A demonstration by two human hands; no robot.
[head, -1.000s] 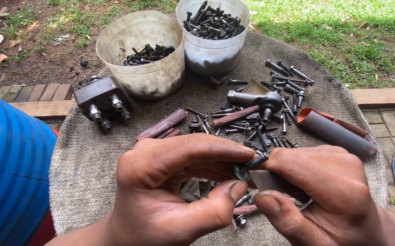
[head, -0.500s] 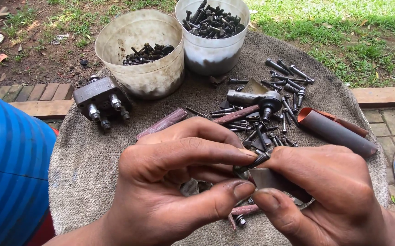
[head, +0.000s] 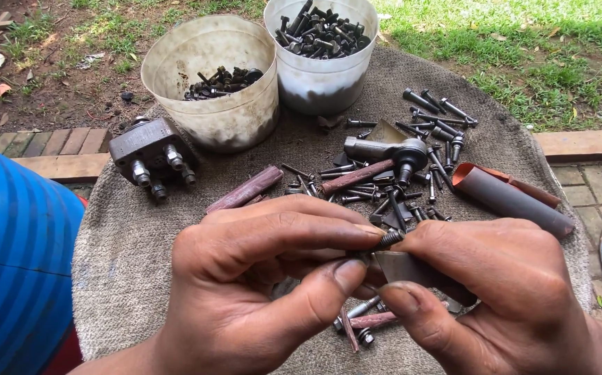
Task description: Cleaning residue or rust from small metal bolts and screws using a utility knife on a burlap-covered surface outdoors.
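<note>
Your left hand (head: 259,278) pinches a threaded bolt (head: 390,238) between thumb and forefinger. Your right hand (head: 495,285) has its grip closed on a grey strip (head: 412,267) against it, above the cloth-covered table (head: 134,257), near the loose bolts (head: 384,187).

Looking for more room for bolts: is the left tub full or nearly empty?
Nearly empty. The left tub holds only a shallow layer of bolts at the bottom, with bare inner wall above.

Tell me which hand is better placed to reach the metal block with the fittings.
Left, probably. The left hand sits on the same side as the metal block, over bare cloth. The right hand pinches the bolt and a grey strip, farther away.
</note>
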